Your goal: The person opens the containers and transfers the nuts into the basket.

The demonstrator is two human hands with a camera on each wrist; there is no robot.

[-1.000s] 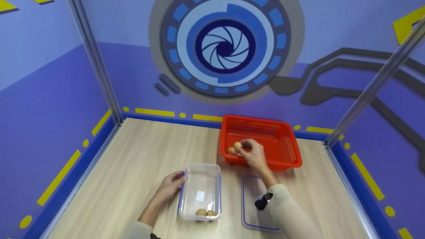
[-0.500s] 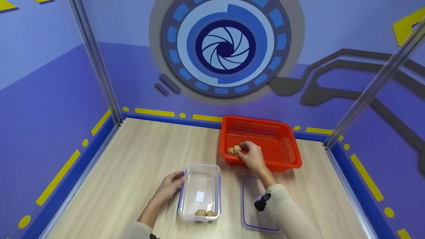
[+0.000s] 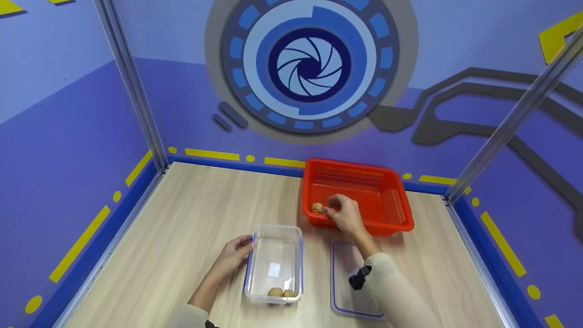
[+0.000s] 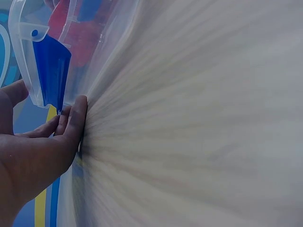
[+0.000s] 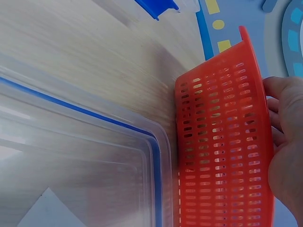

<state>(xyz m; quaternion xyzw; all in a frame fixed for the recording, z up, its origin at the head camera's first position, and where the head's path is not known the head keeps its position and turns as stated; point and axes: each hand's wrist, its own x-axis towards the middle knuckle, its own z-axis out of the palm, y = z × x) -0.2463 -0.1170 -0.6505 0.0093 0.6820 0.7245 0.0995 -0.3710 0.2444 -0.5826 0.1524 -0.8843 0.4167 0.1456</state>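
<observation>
My left hand [image 3: 233,257] holds the left side of a clear plastic food container [image 3: 275,248], thumb at the rim and fingers against the outer side by the blue latch [image 4: 52,71]. Two walnuts [image 3: 275,292] lie at the container's near end. Reaching over the near wall of a red plastic basket [image 3: 387,230], my right hand [image 3: 348,216] has thumb and index finger apart, and no walnut shows between them. A walnut [image 3: 317,207] sits inside the basket, just left of those fingertips. In the right wrist view, the fingertips are hidden behind the perforated basket wall [image 5: 222,137].
A clear lid [image 3: 348,291] with a blue seal lies flat on the wooden table [image 3: 205,205], right of the container and under the right forearm. Blue printed panels [image 3: 205,105] and metal posts [image 3: 136,91] bound the table at the back and sides.
My right hand has lowered slightly into the basket, and the walnut it pinched no longer shows at its fingertips. My left hand and the container stay put.
</observation>
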